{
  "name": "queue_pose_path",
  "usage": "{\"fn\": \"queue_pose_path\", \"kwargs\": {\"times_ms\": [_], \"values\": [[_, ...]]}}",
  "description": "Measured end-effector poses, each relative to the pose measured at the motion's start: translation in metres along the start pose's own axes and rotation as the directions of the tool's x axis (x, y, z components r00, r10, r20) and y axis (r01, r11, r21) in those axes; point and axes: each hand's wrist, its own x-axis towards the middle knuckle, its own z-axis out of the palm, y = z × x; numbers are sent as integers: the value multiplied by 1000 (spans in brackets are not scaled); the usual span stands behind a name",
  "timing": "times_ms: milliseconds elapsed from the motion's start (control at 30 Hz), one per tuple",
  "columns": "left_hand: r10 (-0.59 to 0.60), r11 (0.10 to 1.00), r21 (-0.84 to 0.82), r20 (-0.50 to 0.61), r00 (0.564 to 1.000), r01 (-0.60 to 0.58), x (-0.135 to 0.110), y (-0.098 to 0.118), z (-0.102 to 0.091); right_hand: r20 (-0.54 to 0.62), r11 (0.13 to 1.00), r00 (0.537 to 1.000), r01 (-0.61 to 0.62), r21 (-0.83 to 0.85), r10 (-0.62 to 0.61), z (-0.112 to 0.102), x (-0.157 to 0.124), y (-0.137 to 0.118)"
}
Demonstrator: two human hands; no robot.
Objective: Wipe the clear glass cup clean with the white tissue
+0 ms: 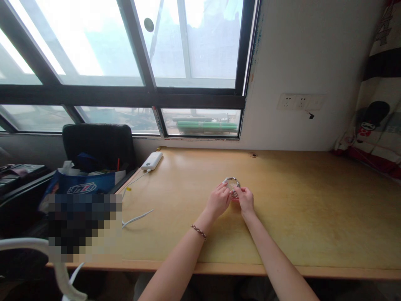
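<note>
Above the middle of the wooden desk, my two hands come together around a small shiny object. It has a curved silver band (232, 179) at its far side and a clear or silvery middle. A pinkish-red edge (234, 200) shows low between the hands. I cannot make out its exact kind. My left hand (219, 197), palm down with a braided bracelet (199, 232) on the wrist, pinches its left side. My right hand (246, 199) grips its right side, thumb and fingers near the middle. The fingers hide part of the object.
The wooden desk (313, 217) runs to the wall. A white power bank (152, 161) with a white cable (138, 217) lies at its left edge. Left of the desk stand a black chair (98, 144) and a blue bag (86, 182). Wall sockets (294, 101) are at right.
</note>
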Motion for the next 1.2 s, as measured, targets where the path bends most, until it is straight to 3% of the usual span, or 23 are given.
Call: {"fn": "queue_pose_path", "kwargs": {"times_ms": [133,267,467,567,700,933,1200], "values": [[-54,997,54,1,999,53,1,8,0,30,999,999,43,12,-43,1,-2,-1],[-133,990,47,-28,991,134,0,13,-2,153,995,988,13,96,-27,3,-9,-7],[-239,959,-166,-36,970,230,0,12,-5,219,967,975,-25,254,-33,6,-14,-12],[-174,957,-239,-9,985,167,2,8,-9,180,969,983,-66,240,22,4,-11,-13],[-43,988,-150,-3,999,42,3,-1,-16,101,992,991,-92,89,83,0,-9,-15],[99,994,-55,17,995,-98,3,-13,-27,121,989,992,37,-142,-19,-4,-9,-17],[95,994,-54,69,993,-92,3,-3,-25,88,967,993,103,-234,-84,-5,-10,-19]]}}
